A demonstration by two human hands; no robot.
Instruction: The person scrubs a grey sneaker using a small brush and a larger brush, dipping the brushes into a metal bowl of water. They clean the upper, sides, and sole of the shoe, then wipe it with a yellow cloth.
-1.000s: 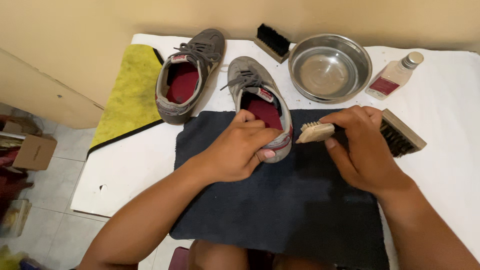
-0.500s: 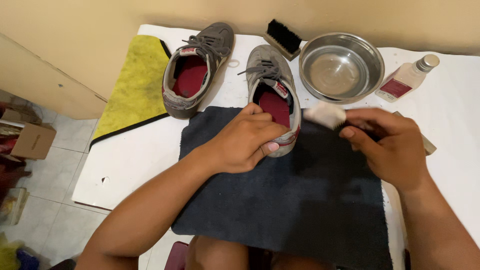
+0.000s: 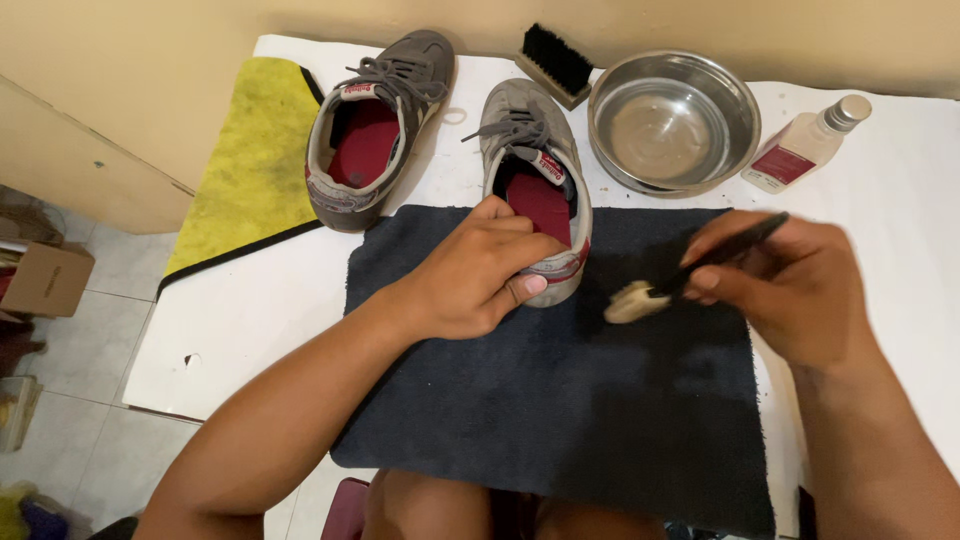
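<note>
Since half a second ago the right hand has drawn away from the shoe's opening and now sits out to the side, over the dark towel, with a clear gap between brush and shoe. That hand is closed around a small brush with a thin dark handle and a pale, blurred bristle head that points toward the shoe. The left hand has not shifted: it is curled over the heel of the grey shoe, fingers on the collar and thumb pressed to the side of the sole.

This shoe is suede-like grey with grey laces, a red insole and red and white side stripes; its heel rests on the towel's top edge, toe pointing away. The towel is a fuzzy charcoal rectangle spread on the white surface.

Just left lies the matching second shoe, a small red-and-white label on its tongue. Beyond that shoe a nubby yellow cloth with a black border hangs over the surface edge. Behind the held shoe sits a wooden block brush with black bristles, touching a round, shiny steel bowl. Right of the bowl a clear plastic bottle lies tilted, with a silver cap and a dark red label.
</note>
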